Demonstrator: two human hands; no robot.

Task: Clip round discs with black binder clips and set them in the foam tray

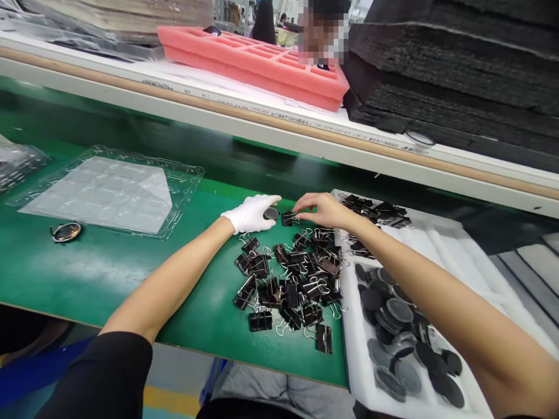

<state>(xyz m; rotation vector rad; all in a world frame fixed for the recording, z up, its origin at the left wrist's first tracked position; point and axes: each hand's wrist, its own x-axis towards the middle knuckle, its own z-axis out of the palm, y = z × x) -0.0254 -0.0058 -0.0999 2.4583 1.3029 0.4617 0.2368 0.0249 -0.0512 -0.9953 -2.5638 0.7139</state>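
A small dark round disc (271, 213) was held at the fingertips of the white-gloved left hand (251, 213), the fingers closed lightly around its edge, just above the green work surface (109, 267). Immediately to its right, a black binder clip (288, 219) was pinched between the thumb and forefinger of the bare right hand (323, 209), the remaining fingers curled loosely. Disc and clip were seen almost touching (whether they actually met could not be told).

Below both hands, a loose pile of black binder clips (292, 288) with wire handles was spread over the green surface, reaching towards its near edge. Just to the right, a white foam tray (441, 244) was set against the pile; a heap of round grey and black discs (402, 331) lay in its near part, and a further cluster of clips (375, 212) at its far end.

Well apart to the left, a clear plastic blister tray (109, 189) was lying flat, with a single oval metal-rimmed piece (66, 231) near its front corner. On the raised shelf behind, a pink foam tray (253, 61) with rectangular pockets was placed beside stacked black foam sheets (454, 75).
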